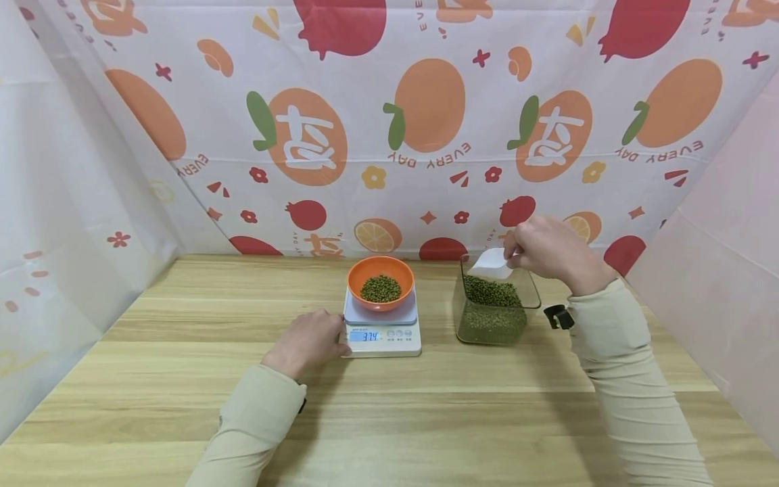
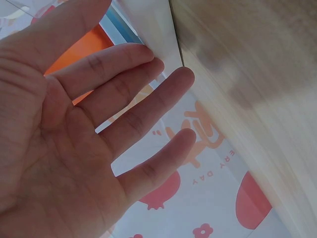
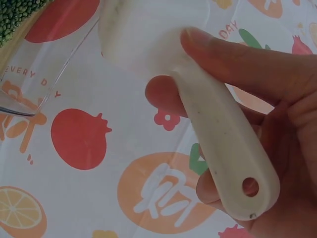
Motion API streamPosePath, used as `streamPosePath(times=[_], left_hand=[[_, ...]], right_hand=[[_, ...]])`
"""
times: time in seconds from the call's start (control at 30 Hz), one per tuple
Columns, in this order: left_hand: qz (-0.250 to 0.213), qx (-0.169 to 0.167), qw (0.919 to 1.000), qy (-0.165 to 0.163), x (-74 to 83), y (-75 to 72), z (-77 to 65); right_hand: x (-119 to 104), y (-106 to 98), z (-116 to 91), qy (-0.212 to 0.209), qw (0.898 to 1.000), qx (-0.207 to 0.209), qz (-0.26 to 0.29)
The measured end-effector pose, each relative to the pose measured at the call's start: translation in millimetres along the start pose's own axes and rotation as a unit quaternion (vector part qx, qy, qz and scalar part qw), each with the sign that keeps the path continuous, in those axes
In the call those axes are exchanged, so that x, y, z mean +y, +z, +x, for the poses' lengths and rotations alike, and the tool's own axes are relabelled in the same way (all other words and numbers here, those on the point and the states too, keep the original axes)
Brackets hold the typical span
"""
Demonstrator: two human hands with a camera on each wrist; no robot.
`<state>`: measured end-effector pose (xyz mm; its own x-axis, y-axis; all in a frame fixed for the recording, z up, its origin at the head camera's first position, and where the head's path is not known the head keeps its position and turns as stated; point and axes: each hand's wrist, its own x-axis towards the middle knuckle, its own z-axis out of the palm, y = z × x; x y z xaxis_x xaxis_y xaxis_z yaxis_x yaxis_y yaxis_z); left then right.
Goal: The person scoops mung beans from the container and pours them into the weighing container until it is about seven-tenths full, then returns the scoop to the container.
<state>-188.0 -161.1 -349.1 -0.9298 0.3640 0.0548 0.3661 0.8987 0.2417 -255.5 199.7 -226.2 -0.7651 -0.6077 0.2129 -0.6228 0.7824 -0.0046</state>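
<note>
A white plastic scoop point(image 1: 491, 264) is pinched in my right hand point(image 1: 550, 251), above the clear container point(image 1: 496, 331) that holds small green beans point(image 1: 494, 293). In the right wrist view, thumb and fingers grip the handle point(image 3: 223, 134), which has a hole at its end. My left hand point(image 1: 312, 338) touches the left side of the white kitchen scale point(image 1: 389, 347). Its fingers are fairly straight and spread in the left wrist view. On the scale sits an orange bowl point(image 1: 360, 276) with green beans point(image 1: 381, 289) inside. The lit display point(image 1: 364, 336) seems to read 37.4.
The wooden table point(image 1: 389, 419) runs up to a fruit-printed cloth point(image 1: 371, 135) hanging behind it. Pale cloth hangs at the left and right sides. A dark strap point(image 1: 558, 316) is at the right cuff.
</note>
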Motion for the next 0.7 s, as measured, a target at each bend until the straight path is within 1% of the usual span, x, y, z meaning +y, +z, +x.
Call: streamPosePath(times=[0.17, 0.4, 0.7], left_hand=[[0.001, -0.002, 1.0000, -0.001, 0.2, -0.4, -0.2], [0.000, -0.001, 1.0000, 0.000, 0.0, 0.7, 1.1], [0.006, -0.002, 1.0000, 0.003, -0.8, 0.1, 1.0]], right_hand=[[0.3, 0.8, 0.2, -0.004, 1.000, -0.008, 0.003], [1.8, 2.4, -0.9, 0.005, 1.000, -0.019, -0.002], [2.5, 2.9, -1.3, 0.008, 0.999, -0.036, 0.007]])
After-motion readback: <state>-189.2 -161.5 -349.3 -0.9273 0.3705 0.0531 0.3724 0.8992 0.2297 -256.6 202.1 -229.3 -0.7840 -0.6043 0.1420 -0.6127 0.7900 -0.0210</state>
